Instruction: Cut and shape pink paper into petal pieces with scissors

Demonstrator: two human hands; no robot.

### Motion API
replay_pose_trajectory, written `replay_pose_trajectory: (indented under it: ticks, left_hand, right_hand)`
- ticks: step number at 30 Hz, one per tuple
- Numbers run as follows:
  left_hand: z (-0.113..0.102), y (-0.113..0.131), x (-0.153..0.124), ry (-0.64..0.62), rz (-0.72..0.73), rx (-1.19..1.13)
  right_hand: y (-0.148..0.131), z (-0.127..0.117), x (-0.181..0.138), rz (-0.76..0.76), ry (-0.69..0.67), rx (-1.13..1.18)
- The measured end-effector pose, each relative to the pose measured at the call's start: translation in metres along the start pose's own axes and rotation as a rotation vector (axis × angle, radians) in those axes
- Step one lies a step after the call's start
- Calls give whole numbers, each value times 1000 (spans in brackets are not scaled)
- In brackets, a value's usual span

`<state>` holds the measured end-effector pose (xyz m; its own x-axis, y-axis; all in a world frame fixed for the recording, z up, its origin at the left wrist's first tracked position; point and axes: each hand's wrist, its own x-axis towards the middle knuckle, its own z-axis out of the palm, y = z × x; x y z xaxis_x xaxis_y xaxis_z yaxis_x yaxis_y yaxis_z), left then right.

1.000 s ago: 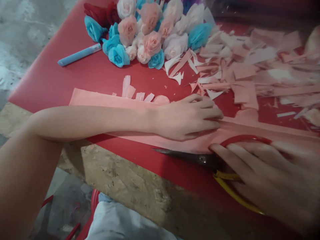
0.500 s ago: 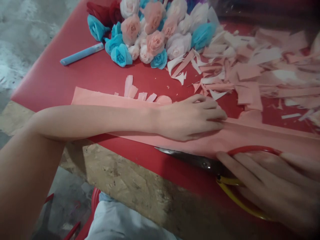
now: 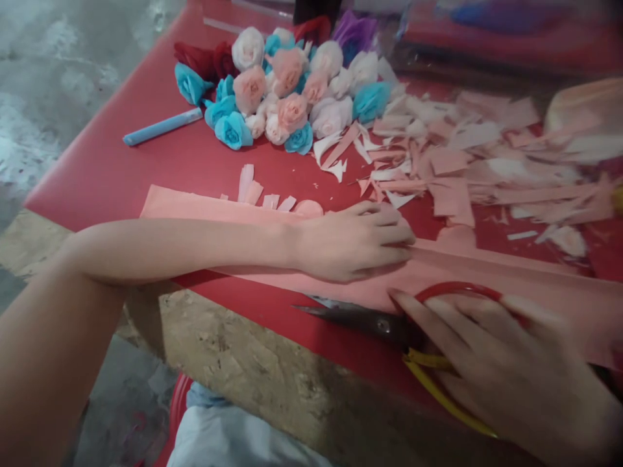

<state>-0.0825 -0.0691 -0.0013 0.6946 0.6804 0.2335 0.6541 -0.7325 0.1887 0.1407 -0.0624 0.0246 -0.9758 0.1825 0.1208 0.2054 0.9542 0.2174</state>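
Note:
A long strip of pink crepe-like paper [image 3: 516,279] lies across the red table, close to its front edge. My left hand [image 3: 357,243] rests palm down on the strip, pressing it with fingers extended. My right hand [image 3: 506,363] grips a pair of scissors [image 3: 374,321] by its red and yellow handles. The dark blades point left along the strip's near edge, just below my left hand. Their tips show slightly apart. Small pink cut pieces [image 3: 250,188] and a rounded pink piece [image 3: 309,208] lie along the strip's far side.
Paper roses [image 3: 292,110] in blue, pink, white, red and purple are heaped at the back. Left of them lies a light blue stick-like item [image 3: 163,126]. Pink and white scraps [image 3: 452,162] cover the back right. Bare board [image 3: 233,350] shows below the red table cover [image 3: 97,168].
The view has tilted up and turned slightly right, showing more of the table's far side. The scissor blades have turned a little and part slightly. My left hand stays on the strip.

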Motion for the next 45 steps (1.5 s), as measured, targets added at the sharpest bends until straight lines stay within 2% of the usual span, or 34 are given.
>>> replay_pose_trajectory:
  ticks: [5,8,12,21,27,36,45]
  left_hand:
    - [2,0,-2,69,14,14]
    - [1,-1,-2,107,1,28]
    - [-2,-4,-6,137,-13,46]
    - [-17,-13,-38,154,14,27]
    - [-30,-18,-54,21,36,-52]
    - [-21,-16,-51,62,44,-42]
    - [-17,-11,-43,60,4,-68]
  right_hand:
    - [1,0,2,-63,-12,43]
    - [1,2,1,-46,-55,77]
    - [1,7,-2,-35,-43,129]
    - [1,6,-2,-18,-9,126]
    - [1,7,-2,4,-31,138]
    - [8,-6,-7,-15,-109,9]
    - [7,-5,-5,36,-1,26]
